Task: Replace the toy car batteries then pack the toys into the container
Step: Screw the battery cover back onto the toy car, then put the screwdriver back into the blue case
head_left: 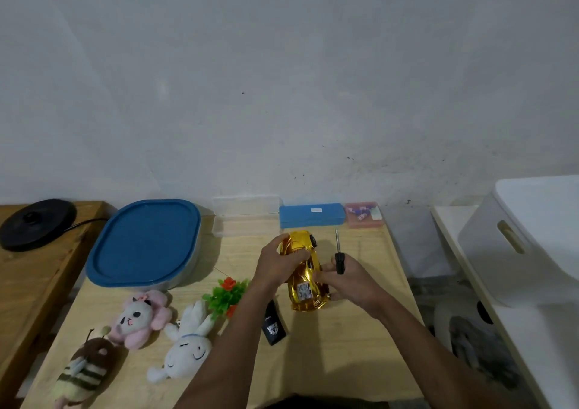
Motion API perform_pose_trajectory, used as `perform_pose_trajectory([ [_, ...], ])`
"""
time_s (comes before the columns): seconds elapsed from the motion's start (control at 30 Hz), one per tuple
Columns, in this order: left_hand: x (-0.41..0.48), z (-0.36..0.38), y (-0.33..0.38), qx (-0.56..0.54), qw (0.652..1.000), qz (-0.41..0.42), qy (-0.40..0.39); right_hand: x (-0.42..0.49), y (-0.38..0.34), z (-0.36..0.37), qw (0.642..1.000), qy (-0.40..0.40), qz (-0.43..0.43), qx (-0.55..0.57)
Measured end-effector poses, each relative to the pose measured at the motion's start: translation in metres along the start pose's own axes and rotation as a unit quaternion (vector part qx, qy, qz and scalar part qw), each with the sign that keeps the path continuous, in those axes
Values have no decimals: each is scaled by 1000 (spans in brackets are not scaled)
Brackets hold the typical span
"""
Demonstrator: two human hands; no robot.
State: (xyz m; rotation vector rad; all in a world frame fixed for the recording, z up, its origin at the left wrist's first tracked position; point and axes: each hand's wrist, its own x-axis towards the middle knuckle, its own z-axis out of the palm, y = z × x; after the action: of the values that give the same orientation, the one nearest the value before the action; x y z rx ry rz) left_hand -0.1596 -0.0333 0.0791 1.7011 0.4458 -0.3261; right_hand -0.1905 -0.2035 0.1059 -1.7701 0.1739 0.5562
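A shiny gold toy car (308, 292) is held over the wooden table (344, 346), nose toward me. My left hand (275, 267) grips its far end from above. My right hand (347, 278) steadies the car's right side while holding a black-handled screwdriver (338, 253), its shaft pointing away from me. A container with a blue lid (144, 242) stands closed at the back left. On the near left lie a pink panda plush (141, 317), a white rabbit plush (188, 346) and a striped bee plush (84, 368).
A small plastic plant (227, 294) and a black packet (274, 324) lie by my left forearm. Along the wall sit a clear open case (244, 217), a blue box (310, 214) and a pink box (365, 214). A black kettle base (34, 223) is far left, a white bin (532, 242) right.
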Motion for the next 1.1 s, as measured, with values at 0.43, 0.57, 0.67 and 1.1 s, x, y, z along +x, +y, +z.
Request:
perform_pose_trajectory([
  [0.43,31,63,-42,189,981,-34,14,51,52,-30,988,6,137,-65],
  [0.57,39,70,-47,207,977,-56,5,59,57,-38,987,5,128,-101],
  [0.67,38,74,-46,233,971,-61,-4,61,58,-41,986,16,122,-111],
  [1.1,66,-10,-36,89,973,0,211,88,18,-19,982,36,30,-181],
])
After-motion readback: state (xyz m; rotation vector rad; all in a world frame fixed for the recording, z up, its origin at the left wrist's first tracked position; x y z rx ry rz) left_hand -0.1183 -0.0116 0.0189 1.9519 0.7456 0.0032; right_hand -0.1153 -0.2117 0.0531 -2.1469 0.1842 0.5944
